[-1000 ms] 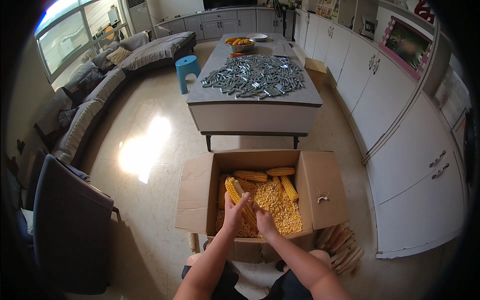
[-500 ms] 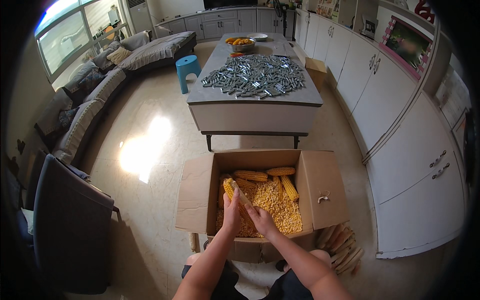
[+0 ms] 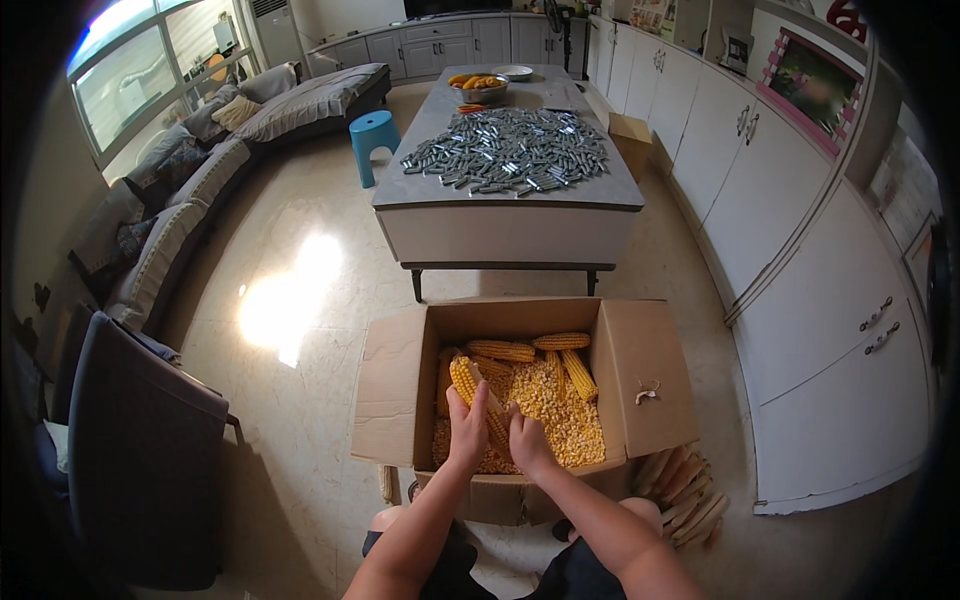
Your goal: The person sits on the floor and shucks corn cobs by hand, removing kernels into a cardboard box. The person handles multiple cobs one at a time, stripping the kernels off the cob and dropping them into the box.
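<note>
Left hand (image 3: 468,428) grips a part-shelled corn cob (image 3: 464,374), tilted over the cardboard box (image 3: 655,350). Right hand (image 3: 528,440) curled at cob's near end; can't tell if it grips anything. Suggest working from the bared strip's edge, cob low so kernels (image 3: 560,425) land inside.

Bare left hand (image 3: 468,425), bare right hand (image 3: 530,442), uncovered forearms (image 3: 425,530), bare knees (image 3: 641,513), dark shorts (image 3: 578,576) (navy or black, unclear)
</note>
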`<move>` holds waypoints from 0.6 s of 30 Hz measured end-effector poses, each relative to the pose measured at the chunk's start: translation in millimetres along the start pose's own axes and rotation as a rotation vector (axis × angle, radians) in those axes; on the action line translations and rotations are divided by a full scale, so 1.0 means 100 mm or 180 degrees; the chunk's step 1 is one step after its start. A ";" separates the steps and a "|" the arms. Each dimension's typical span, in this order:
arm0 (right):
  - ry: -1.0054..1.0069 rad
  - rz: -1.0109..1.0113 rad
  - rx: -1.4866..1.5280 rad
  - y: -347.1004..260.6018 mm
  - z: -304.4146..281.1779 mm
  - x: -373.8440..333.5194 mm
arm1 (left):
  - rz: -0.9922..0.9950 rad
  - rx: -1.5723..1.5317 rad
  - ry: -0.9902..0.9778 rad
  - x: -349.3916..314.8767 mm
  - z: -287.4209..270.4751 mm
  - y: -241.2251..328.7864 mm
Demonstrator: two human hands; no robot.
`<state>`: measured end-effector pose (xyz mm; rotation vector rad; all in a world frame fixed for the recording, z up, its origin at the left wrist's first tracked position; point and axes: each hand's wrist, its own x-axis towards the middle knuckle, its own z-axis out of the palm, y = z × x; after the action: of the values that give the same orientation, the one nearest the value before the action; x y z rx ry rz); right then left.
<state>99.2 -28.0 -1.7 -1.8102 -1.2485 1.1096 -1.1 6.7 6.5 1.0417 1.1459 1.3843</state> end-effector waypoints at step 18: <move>-0.0399 0.0330 -0.0089 -0.02 -0.12 0.12 | -0.0070 -0.0074 0.0067 -0.02 0.03 0.09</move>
<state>111.6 -16.3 1.6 -1.8689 -1.2591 1.2864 0.4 4.6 15.6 0.9975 1.1509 1.3910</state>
